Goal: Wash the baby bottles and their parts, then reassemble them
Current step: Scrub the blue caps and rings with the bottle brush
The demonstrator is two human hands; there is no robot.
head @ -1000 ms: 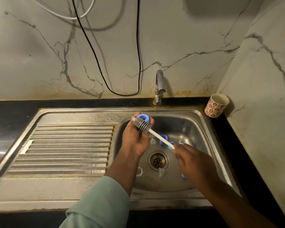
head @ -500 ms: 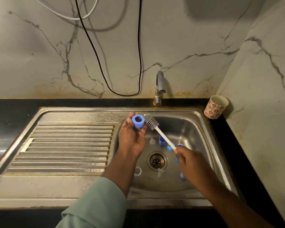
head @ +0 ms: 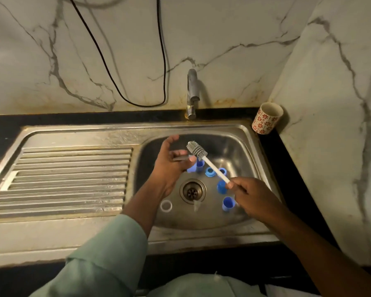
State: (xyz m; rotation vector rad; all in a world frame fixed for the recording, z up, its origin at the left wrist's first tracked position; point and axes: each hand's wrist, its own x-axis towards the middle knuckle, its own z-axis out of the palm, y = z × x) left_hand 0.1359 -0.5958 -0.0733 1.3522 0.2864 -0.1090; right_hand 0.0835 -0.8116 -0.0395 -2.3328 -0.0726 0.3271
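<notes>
there, brush [head: 198, 151] in right hand [head: 252, 195]

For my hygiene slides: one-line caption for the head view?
Right hand holds a bottle brush over sink strewn with blue bottle parts; left hand empty.

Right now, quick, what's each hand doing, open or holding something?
Left hand: open, palm up over the sink basin, holding nothing.
Right hand: gripping the white handle of the bottle brush.
</notes>
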